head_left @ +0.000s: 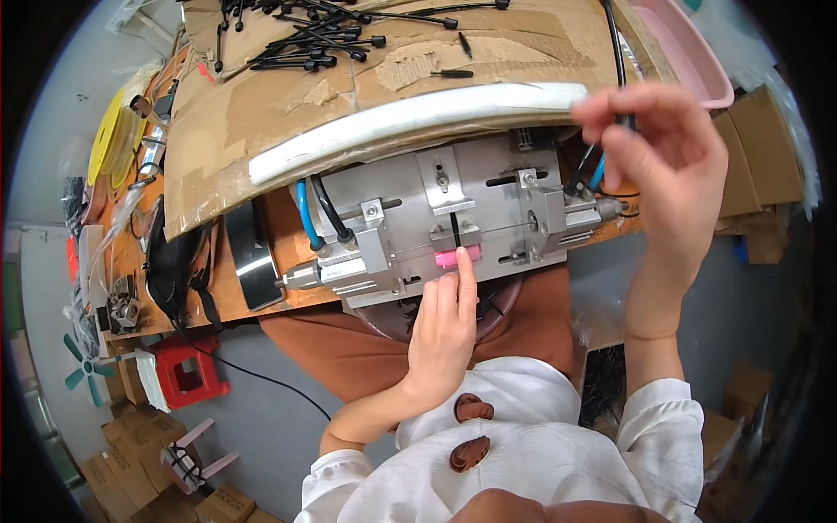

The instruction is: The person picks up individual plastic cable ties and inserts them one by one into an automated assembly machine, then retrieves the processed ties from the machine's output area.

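In front of me, a metal clamping fixture (410,187) sits at the table edge, a cylinder at each end. My left hand (443,331) reaches up to its middle. The index finger is stretched out, its tip on a small pink block (448,259), while the other fingers curl loosely and the thumb is hidden. A thin black rod (456,228) runs from the fixture's upper bracket down to the pink block. My right hand (667,148) is raised over the fixture's right end, slightly blurred. Its fingers are bent and apart from the thumb, with a black hose (615,44) behind them.
Cardboard (235,131) covers the table, with a white padded strip (418,120) along its near edge. Black rods with caps (323,39) lie piled on it. A phone (253,255) lies left of the fixture. Blue hose (309,218) rises there. A red stool (187,370) stands below left.
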Motion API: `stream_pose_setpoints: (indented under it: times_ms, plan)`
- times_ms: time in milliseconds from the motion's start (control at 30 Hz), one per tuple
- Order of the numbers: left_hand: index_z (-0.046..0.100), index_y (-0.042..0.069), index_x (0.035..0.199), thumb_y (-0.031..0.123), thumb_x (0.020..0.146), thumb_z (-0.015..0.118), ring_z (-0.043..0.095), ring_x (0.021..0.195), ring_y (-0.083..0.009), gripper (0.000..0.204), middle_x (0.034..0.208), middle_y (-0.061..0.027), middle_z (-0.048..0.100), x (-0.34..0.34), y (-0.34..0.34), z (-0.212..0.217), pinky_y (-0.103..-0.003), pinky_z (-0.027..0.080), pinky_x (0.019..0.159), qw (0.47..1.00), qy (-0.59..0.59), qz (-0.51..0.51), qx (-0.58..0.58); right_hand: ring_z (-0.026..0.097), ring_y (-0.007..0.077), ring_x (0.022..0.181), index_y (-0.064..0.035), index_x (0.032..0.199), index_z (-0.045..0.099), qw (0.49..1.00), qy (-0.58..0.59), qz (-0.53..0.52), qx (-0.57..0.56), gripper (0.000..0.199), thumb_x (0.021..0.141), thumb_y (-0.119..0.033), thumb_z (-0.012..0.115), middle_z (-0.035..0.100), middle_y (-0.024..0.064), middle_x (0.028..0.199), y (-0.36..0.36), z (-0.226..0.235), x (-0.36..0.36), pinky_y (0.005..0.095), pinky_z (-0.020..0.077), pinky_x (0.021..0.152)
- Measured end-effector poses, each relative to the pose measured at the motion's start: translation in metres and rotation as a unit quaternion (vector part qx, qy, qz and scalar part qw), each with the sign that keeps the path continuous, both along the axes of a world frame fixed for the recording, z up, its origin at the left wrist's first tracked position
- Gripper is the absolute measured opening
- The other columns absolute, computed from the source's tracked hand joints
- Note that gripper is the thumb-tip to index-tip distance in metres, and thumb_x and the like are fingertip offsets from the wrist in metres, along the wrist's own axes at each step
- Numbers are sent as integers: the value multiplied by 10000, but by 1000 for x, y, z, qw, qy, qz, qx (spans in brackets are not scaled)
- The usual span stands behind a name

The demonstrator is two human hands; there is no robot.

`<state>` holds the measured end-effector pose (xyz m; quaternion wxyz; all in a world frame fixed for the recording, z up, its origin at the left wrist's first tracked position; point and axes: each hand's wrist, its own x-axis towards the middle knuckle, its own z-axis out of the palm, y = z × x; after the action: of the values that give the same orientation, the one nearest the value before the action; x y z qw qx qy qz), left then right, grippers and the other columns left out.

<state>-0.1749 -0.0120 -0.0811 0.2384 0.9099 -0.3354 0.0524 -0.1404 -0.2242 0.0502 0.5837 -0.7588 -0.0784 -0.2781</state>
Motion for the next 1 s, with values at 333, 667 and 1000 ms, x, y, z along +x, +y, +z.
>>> stream_pose_setpoints:
  times_ms: [333, 667, 1000]
  plan:
    - [581, 28, 1076, 93, 855, 628, 556, 839, -294, 235, 880, -136, 575, 144, 16, 100, -387, 443, 782, 982, -117, 131, -69, 600, 195, 589, 79, 1282, 520, 953, 70, 15, -294, 648, 663, 112, 709, 595, 78, 693, 64, -127, -71, 300, 500, 539]
    - [620, -18, 900, 164, 830, 695, 587, 663, -216, 208, 740, -109, 633, 227, 29, 105, -329, 477, 647, 991, -77, 70, -88, 516, 183, 500, 13, 1321, 513, 955, 72, 16, -288, 665, 691, 37, 724, 516, 57, 596, 77, -143, -59, 324, 415, 458]
    - [640, 19, 1035, 143, 899, 642, 553, 916, -64, 183, 956, 7, 628, 192, 96, 167, -216, 417, 821, 970, 144, 12, -197, 569, 188, 579, -32, 1006, 602, 872, -165, -37, -459, 254, 757, -83, 612, 524, 34, 738, 36, -54, 34, 310, 453, 466]
